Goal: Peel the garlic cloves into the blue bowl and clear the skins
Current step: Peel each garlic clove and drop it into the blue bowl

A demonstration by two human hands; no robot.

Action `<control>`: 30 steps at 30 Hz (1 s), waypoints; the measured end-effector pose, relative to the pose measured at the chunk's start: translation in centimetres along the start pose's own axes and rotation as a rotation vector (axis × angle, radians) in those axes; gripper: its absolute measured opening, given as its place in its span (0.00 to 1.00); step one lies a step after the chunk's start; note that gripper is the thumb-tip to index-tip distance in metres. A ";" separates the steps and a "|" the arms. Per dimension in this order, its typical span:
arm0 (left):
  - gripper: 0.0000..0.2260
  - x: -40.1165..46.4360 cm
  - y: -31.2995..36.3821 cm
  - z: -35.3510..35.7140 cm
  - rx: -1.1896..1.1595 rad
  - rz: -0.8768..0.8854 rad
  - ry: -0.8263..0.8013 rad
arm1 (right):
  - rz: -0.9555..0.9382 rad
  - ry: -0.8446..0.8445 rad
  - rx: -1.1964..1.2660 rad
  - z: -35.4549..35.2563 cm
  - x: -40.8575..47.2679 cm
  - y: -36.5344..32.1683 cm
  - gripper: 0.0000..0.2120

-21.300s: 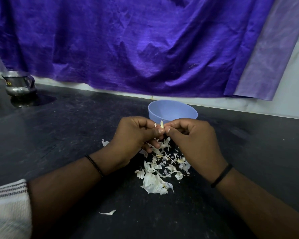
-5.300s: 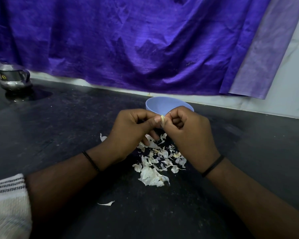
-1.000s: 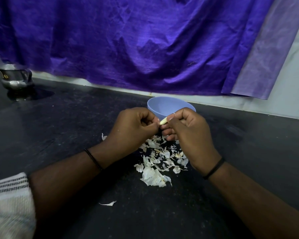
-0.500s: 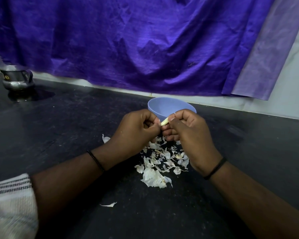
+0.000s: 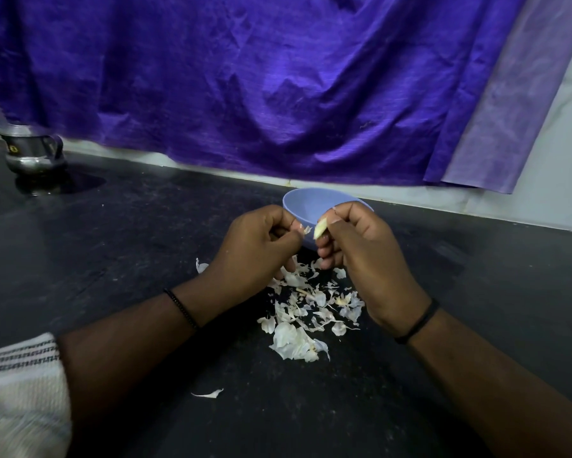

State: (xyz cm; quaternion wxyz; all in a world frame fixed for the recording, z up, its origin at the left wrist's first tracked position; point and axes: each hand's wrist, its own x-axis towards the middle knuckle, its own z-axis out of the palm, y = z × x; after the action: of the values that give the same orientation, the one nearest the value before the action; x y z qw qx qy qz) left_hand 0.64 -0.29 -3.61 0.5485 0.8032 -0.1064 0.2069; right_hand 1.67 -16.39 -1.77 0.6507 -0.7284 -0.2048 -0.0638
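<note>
Dark counter (image 5: 112,259), pale clove (image 5: 321,231) (half-peeled)

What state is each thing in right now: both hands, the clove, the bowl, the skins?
Left hand: pinching a scrap of skin, just apart from the clove.
Right hand: holding the garlic clove at its fingertips, in front of the bowl.
Garlic clove: pale, bare where it shows.
Blue bowl: upright on the counter; contents hidden.
Skins pile: loose on the counter, not cleared.
Metal jug: upright, far left.
</note>
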 end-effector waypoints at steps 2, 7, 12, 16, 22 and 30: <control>0.04 -0.3 0.1 0.2 -0.027 0.010 -0.029 | -0.011 0.001 -0.035 0.1 0.0 0.3 0.08; 0.04 -0.5 0.4 0.2 -0.118 0.043 -0.049 | -0.042 0.027 -0.067 0.0 0.1 0.7 0.07; 0.02 -0.6 0.3 0.3 -0.117 0.050 -0.005 | -0.044 0.035 -0.038 -0.1 0.0 0.6 0.05; 0.03 -0.5 0.3 0.2 -0.076 0.073 0.046 | -0.032 0.037 0.002 -0.1 0.1 0.8 0.05; 0.04 -0.5 0.4 0.3 -0.060 0.060 0.090 | -0.044 0.032 -0.009 0.1 0.1 0.9 0.06; 0.03 -0.5 0.2 0.1 -0.045 0.024 0.084 | -0.058 0.024 -0.034 0.1 -0.2 0.8 0.05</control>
State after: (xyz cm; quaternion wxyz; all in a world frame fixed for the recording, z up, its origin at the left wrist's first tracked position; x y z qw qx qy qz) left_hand 0.15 -0.45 -3.72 0.5680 0.7798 -0.0975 0.2443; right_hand 1.79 -16.39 -2.59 0.6384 -0.7323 -0.2169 -0.0951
